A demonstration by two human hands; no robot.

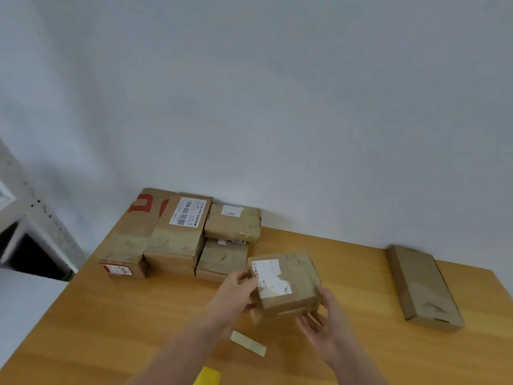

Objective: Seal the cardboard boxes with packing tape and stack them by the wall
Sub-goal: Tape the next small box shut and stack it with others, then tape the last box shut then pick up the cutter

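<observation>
Wooden table (166,315); brown taped box (294,290), torn white label (270,276), left hand (236,294) and right hand (323,322) fingers (306,320) around it.

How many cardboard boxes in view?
6: red-printed box, barcode-labelled box, small box atop lower box, by wall; held box at centre; flat box far right. More may be hidden.

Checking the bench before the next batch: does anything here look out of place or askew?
Yes. A loose tape strip lies on the table near the held small box, attached to no box. A long flat box lies apart at the right, skewed, away from the stack by the wall.
</observation>
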